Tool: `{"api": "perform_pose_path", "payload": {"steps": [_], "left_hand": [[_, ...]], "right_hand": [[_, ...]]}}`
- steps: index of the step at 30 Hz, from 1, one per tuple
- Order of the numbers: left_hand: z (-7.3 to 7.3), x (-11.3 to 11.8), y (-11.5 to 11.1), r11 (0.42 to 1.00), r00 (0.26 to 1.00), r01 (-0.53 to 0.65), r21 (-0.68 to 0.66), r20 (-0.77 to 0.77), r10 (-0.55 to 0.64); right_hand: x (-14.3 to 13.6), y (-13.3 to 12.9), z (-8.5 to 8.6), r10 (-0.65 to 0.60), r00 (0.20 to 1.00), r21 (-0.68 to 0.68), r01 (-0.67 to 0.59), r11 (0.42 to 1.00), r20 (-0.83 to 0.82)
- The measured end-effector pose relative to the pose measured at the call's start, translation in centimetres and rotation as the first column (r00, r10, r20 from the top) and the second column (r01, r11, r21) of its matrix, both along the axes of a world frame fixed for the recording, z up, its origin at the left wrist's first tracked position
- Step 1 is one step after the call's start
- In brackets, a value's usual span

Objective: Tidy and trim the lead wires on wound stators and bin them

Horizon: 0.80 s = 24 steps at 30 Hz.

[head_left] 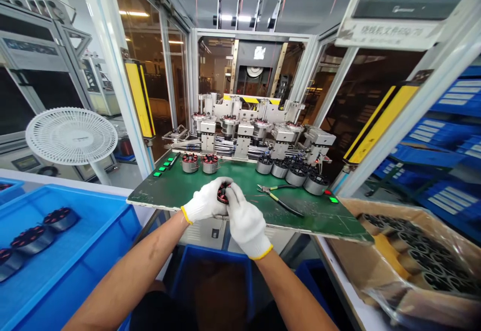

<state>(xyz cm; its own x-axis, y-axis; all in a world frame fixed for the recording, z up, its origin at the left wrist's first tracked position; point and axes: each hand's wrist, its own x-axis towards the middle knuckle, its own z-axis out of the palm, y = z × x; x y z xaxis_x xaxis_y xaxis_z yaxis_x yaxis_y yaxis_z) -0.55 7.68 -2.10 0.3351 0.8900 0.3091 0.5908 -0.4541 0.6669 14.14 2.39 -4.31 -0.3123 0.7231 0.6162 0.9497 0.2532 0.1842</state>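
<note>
I held 1 wound core (223, 193), fingers of left hand (203, 200) and right hand (246, 220) clamped on it, at the table (165, 190).

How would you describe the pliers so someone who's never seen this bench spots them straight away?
Find the green tabletop, then look to the right of the gloved right hand. The pliers lie just in front of the row of black-topped metal cylinders. Unlike those round parts, they have two long, spread handles, yellow-green near the head and black toward the ends.
</note>
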Motion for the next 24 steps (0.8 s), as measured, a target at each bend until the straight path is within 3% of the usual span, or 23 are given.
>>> {"api": "perform_pose_path", "payload": {"steps": [6, 10, 12, 13, 16, 18, 20, 22, 24], "left_hand": [[0.0, 0.3, 0.0, 1.000, 1.000, -0.024, -0.007, 0.000, 0.024], [0.0, 0.4, -0.1, 1.000, 1.000, -0.020, -0.021, 0.009, 0.021], [0.1, 0.5, 0.0, 1.000, 1.000, -0.016, -0.025, 0.012, 0.017], [0.1, 0.6, 0.0, 1.000, 1.000, -0.014, -0.024, 0.012, 0.014], [0.2, 0.6, 0.0, 1.000, 1.000, 0.005, -0.022, 0.006, -0.005], [0.4, 0.5, -0.2, 1.000, 1.000, 0.014, -0.017, -0.001, -0.014], [0.6, 0.3, -0.4, 1.000, 1.000, 0.012, -0.014, 0.003, -0.012], [0.8, 0.2, -0.7, 1.000, 1.000, 0.013, -0.022, 0.011, -0.013], [0.9, 0.2, -0.9, 0.999, 1.000, 0.008, -0.040, 0.013, -0.008]], "right_hand": [[-0.9, -0.7, -0.5, -0.216, 0.964, 0.005, 0.219, 0.976, -0.154], [-0.2, -1.1, 1.2, -0.216, 0.946, -0.175, 0.176, 0.969, -0.240], [0.3, -0.8, 2.2, -0.143, 0.884, -0.321, -0.009, 0.947, -0.444], [0.5, -0.6, 2.6, -0.120, 0.802, -0.401, -0.157, 0.902, -0.586], [0.9, 0.2, 3.1, -0.207, 0.496, -0.493, -0.560, 0.666, -0.844], [1.4, 0.5, 3.1, -0.275, 0.420, -0.499, -0.656, 0.566, -0.865], [2.2, 0.5, 3.2, -0.247, 0.482, -0.523, -0.604, 0.601, -0.841], [3.3, 0.2, 3.8, -0.108, 0.705, -0.512, -0.392, 0.765, -0.701], [4.1, -0.4, 4.9, 0.043, 0.945, -0.380, -0.171, 0.909, -0.324]]}}
